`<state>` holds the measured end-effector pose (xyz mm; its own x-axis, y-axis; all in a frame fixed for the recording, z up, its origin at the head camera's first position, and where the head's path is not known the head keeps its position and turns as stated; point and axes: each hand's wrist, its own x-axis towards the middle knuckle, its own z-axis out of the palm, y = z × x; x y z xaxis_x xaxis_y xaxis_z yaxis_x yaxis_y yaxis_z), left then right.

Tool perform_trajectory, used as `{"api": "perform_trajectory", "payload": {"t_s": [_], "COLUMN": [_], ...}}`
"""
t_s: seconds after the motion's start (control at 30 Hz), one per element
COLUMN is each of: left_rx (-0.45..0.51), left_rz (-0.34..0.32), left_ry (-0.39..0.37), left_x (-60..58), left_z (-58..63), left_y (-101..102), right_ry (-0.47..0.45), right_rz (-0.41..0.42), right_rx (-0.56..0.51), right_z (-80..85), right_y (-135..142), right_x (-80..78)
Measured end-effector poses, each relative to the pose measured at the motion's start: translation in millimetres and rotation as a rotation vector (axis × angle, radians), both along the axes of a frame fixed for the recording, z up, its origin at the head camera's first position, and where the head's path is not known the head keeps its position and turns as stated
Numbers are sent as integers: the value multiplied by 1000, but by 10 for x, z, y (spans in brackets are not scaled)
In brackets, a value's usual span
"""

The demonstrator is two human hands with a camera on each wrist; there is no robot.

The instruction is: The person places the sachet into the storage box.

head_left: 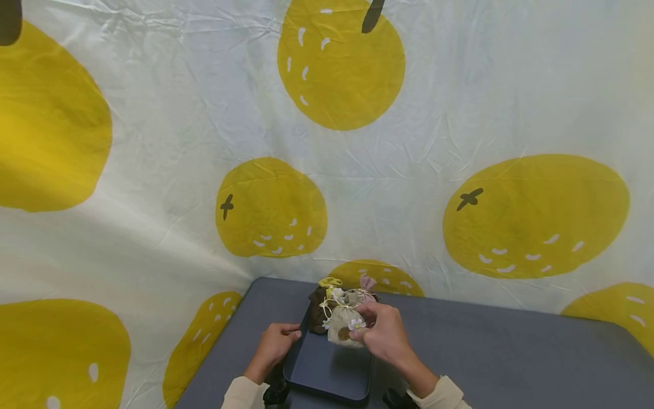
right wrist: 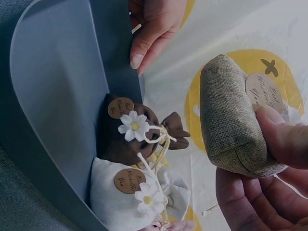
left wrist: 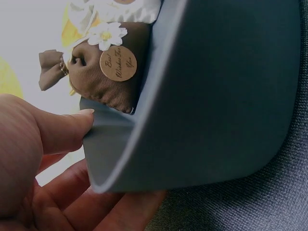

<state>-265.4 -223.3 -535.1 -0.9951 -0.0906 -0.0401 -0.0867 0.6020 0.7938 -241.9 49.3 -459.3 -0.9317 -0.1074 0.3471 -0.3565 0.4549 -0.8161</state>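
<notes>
My right hand (head_left: 387, 334) grips a beige drawstring pouch (right wrist: 231, 120) between thumb and fingers, over the dark grey-blue tray (head_left: 327, 378). The pouch carries a white flower and a round brown tag. At the tray's left side, my left hand (head_left: 276, 346) pinches the wall, thumb at the rim and fingers along the outside. Inside the tray's far end sit a brown pouch (right wrist: 127, 130) and a white pouch (right wrist: 118, 192), both with a flower and a round tag. A pink pouch (head_left: 367, 284) shows behind the beige one, which partly hides the group.
The tray rests on a grey table (head_left: 490, 352) with rounded corners. A white curtain (head_left: 388, 187) printed with yellow fruit hangs behind the table and along its left side. Yellow fabric (head_left: 329, 282) pokes up among the pouches at the tray's far end.
</notes>
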Motion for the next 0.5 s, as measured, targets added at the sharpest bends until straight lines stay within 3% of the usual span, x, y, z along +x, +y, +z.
{"api": "perform_trajectory", "payload": {"t_s": [0.5], "left_rx": [-6], "left_rz": [-13], "left_ry": [0], "left_x": [16], "left_z": [13], "left_y": [-8], "right_ry": [1], "right_rz": [9], "right_rx": [19], "right_z": [4], "right_y": [-48], "right_x": [-13]}}
